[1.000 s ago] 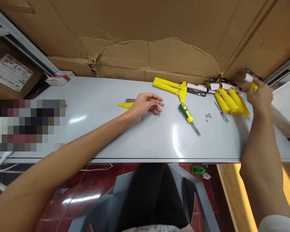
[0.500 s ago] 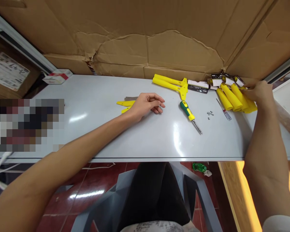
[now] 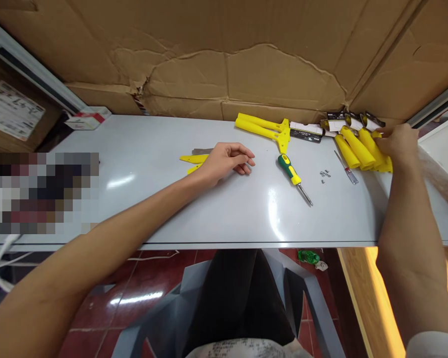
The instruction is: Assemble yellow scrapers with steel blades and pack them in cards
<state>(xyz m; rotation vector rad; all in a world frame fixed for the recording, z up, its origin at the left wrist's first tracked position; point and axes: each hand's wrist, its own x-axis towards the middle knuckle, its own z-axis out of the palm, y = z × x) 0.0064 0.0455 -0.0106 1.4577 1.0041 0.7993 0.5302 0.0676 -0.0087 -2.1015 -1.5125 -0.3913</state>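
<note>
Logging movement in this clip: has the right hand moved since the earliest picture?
Yes. Judged against the cardboard wall, the right hand has moved slightly left, in to the right end of the row of yellow handles.

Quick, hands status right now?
Left hand: loosely half-open, nothing visibly held.
Right hand: at the yellow tubes; whether it grips one cannot be told.

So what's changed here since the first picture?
The right hand, which held up one of the yellow handles, has lowered it to the others; whether it has let go is unclear. The left hand, screwdriver and metal bits stayed put.
</note>
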